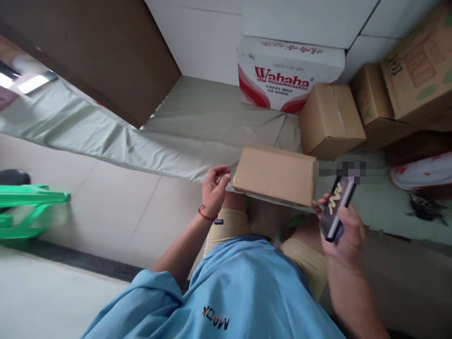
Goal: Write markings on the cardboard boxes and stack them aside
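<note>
A: What carries everything?

B: A long table [208,125] draped in creased, pale grey-green cloth. At its far edge stands a white cardboard carton [291,77] with red lettering. A brown, block-shaped cardboard box [332,117] sits in front of its right end.

A: And nearest the person?

B: A flat, rectangular, plain tan cardboard box [275,174], lying right along the table's near edge. I can't tell whether it overhangs.

A: The hands?

B: The left hand [214,190] is just beside the flat box's left end, fingers loosely curled, thumb near the forefinger, nothing visible in its grasp. The right hand [349,230], past the box's right end, is closed round a dark, slab-shaped phone [337,207] with a pale zigzag on its face, thumb along one side, fingertips at the other.

A: Where's the risk?

B: The edge, I'd say. A bump from the left hand or a knee could tip the flat box floorward. And the phone, held tilted by its sides in one hand, could slip if that grip loosened.
</note>
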`<move>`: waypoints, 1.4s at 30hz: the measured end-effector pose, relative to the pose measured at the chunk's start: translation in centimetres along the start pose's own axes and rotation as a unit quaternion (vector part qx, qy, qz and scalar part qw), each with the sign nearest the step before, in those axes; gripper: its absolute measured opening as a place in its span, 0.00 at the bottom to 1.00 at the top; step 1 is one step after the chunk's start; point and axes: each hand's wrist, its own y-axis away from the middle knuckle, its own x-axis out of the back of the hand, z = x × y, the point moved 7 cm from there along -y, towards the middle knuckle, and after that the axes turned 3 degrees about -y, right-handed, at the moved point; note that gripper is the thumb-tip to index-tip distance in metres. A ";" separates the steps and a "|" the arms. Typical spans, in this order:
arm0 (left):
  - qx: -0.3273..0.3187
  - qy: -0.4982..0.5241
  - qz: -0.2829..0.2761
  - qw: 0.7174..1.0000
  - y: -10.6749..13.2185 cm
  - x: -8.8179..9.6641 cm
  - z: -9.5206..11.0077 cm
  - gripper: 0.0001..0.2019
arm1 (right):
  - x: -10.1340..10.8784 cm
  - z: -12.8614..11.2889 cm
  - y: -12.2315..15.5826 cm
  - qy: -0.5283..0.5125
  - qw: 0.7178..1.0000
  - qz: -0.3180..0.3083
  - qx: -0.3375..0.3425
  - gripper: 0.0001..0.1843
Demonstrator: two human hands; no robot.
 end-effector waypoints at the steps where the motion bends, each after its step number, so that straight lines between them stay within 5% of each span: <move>1: -0.038 -0.011 0.001 0.999 -0.1 0.1 0.8 0.23 | 0.9 0.6 0.0 -0.021 0.999 0.010 -0.025 0.20; 4: -0.132 -0.065 -0.065 0.987 0.3 -0.7 2.8 0.30 | 3.7 2.1 -0.5 -0.011 0.997 0.049 -0.061 0.21; 7: -0.219 -0.182 -0.141 0.948 1.4 -2.2 4.8 0.38 | 7.4 2.1 -2.3 0.187 0.974 0.125 -0.020 0.32; 10: -0.329 -0.327 -0.185 0.866 3.1 -4.0 6.8 0.39 | 10.1 0.4 -4.9 0.481 0.857 0.178 0.053 0.45; 13: -0.348 -0.405 -0.241 0.810 3.6 -5.5 7.9 0.34 | 11.9 -0.4 -7.4 0.631 0.756 0.167 0.056 0.51; 17: -0.333 -0.382 -0.293 0.811 2.2 -7.9 10.1 0.43 | 14.0 -0.6 -10.1 0.728 0.674 0.124 0.013 0.52; 20: -0.344 -0.342 -0.360 0.797 1.0 -11.6 11.2 0.54 | 15.2 -0.4 -11.5 0.752 0.651 0.105 0.002 0.54; 24: -0.318 -0.356 -0.455 0.752 0.1 -16.3 9.9 0.65 | 15.6 0.1 -11.9 0.734 0.672 0.089 0.028 0.54; 29: -0.342 -0.387 -0.459 0.723 0.2 -16.9 9.7 0.57 | 14.1 -1.2 -8.8 0.641 0.739 0.123 0.166 0.44; 31: -0.326 -0.387 -0.452 0.735 -0.3 -15.9 10.3 0.58 | 13.3 -2.0 -6.9 0.590 0.763 0.142 0.223 0.36; 34: -0.255 -0.337 -0.413 0.807 -2.2 -13.4 11.9 0.58 | 12.6 -1.9 -4.9 0.493 0.831 0.148 0.213 0.29; 38: -0.095 -0.159 -0.393 0.901 -4.4 -10.4 13.6 0.42 | 9.6 1.2 -3.7 0.323 0.943 0.007 0.081 0.27; 42: 0.146 -0.034 -0.465 0.873 -3.0 -10.3 11.9 0.30 | 3.8 3.2 -2.2 0.256 0.937 -0.228 0.067 0.47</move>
